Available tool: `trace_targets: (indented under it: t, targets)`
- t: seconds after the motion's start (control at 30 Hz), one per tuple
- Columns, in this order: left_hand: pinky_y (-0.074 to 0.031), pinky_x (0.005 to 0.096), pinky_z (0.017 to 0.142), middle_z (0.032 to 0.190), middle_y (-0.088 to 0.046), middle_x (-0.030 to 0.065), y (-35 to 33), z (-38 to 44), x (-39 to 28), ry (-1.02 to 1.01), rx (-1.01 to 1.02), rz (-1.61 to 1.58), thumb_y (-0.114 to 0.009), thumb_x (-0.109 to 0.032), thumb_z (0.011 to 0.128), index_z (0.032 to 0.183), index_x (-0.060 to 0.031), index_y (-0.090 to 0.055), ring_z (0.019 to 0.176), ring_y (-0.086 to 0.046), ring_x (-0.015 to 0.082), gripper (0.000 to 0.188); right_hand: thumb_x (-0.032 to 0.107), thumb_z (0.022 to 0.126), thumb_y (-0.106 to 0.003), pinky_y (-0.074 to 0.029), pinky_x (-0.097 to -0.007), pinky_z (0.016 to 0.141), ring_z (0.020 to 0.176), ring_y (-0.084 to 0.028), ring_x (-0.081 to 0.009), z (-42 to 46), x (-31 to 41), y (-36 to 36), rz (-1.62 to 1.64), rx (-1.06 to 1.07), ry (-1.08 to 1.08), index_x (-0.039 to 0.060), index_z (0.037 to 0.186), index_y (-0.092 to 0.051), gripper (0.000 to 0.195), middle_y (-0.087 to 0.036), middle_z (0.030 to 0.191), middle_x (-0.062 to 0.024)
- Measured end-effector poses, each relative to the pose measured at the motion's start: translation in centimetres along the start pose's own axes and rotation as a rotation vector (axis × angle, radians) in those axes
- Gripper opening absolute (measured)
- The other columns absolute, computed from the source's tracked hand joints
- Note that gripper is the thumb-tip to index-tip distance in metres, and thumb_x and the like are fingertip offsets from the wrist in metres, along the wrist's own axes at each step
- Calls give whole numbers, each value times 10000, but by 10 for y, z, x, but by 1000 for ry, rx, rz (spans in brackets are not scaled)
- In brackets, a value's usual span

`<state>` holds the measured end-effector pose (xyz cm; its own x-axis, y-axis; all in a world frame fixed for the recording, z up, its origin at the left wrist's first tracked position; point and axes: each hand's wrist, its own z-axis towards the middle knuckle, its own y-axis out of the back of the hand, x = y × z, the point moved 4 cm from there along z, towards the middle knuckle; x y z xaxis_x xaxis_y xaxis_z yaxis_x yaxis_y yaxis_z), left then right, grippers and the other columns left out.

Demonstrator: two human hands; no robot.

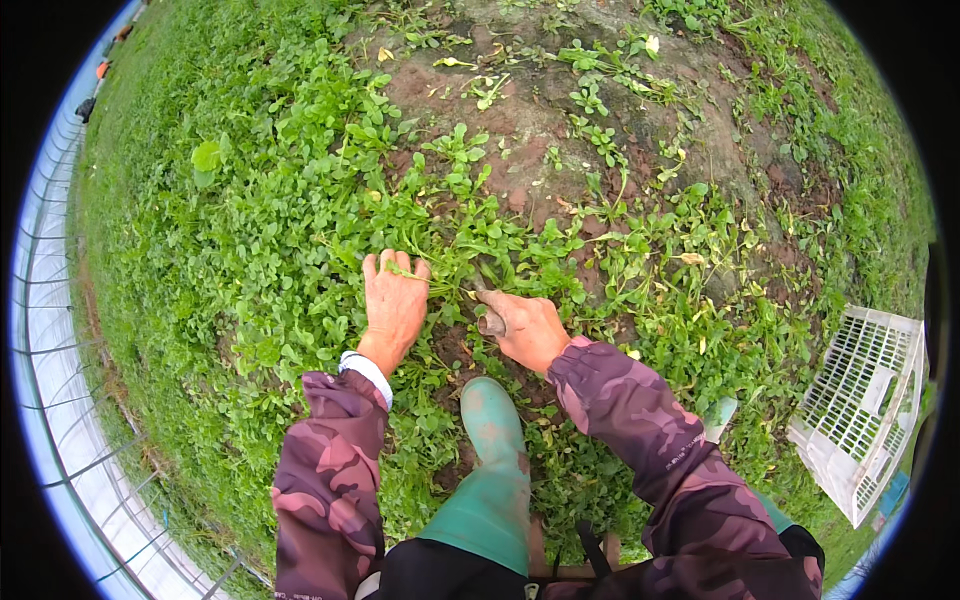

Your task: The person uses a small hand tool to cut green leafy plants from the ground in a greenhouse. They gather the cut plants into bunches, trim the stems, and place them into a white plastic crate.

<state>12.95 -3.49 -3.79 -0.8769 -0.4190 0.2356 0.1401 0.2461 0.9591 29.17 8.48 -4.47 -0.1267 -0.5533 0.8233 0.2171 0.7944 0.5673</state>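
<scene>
My left hand (pixel 397 300) is closed around the stems of a small leafy green plant (pixel 442 262) in the dense growth before me. Just right of it, my right hand (pixel 525 322) grips a small tool by its rounded handle (pixel 491 325), which pokes out of the fist towards me. The tool's far end points in among the stems and is mostly hidden by leaves, so its kind cannot be told. The two hands are close together, low over the plants, and do not touch.
Green rubber boots (pixel 491 420) stand among the plants below my hands. A white plastic crate (pixel 855 405) lies tilted at the right. Bare reddish soil (pixel 510 142) with scattered and yellowed leaves is ahead. A tunnel of plastic film on hoops (pixel 52 300) runs along the left edge.
</scene>
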Motion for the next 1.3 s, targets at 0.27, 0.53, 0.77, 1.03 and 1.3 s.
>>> trace_targets:
  t: [0.27,0.53,0.77,1.03,1.3]
  targets:
    - [-288,559,1073,1229,-546,180,-4,-5,-16,42,-67,21,-608,-95,765,1075,-62,-641,1197,-481,339,313,84,778,-712,-534,-438,643,762,-670,-353,-55,5,21,22,52,-111,65,1263,-560,508,-676,890,-143]
    - [-289,564,1088,1172,-582,168,-11,1,-14,57,0,5,-612,-57,750,969,-42,-692,1172,-506,320,233,82,756,-722,-535,-438,674,804,-673,-347,-74,6,26,8,68,-148,68,1252,-564,520,-679,985,-138]
    - [-323,542,1072,1096,-585,133,15,-27,0,53,-324,-212,-611,-30,735,937,-45,-674,1088,-538,321,212,95,759,-722,-535,-444,682,811,-674,-351,-85,-1,31,42,50,-175,86,1246,-572,510,-689,965,-140]
    - [-428,482,939,855,-661,79,35,-7,8,292,-367,-74,-608,-64,778,791,-84,-706,907,-622,257,100,70,781,-690,-534,-446,678,800,-671,-370,-88,-2,35,36,62,-201,93,1258,-567,493,-685,955,-149]
    - [-429,483,849,892,-663,182,20,-39,1,206,340,-202,-590,-66,768,1170,2,-583,899,-638,333,407,149,819,-656,-501,-484,693,822,-644,-391,-104,-7,26,32,47,-179,152,1266,-527,465,-659,949,-146]
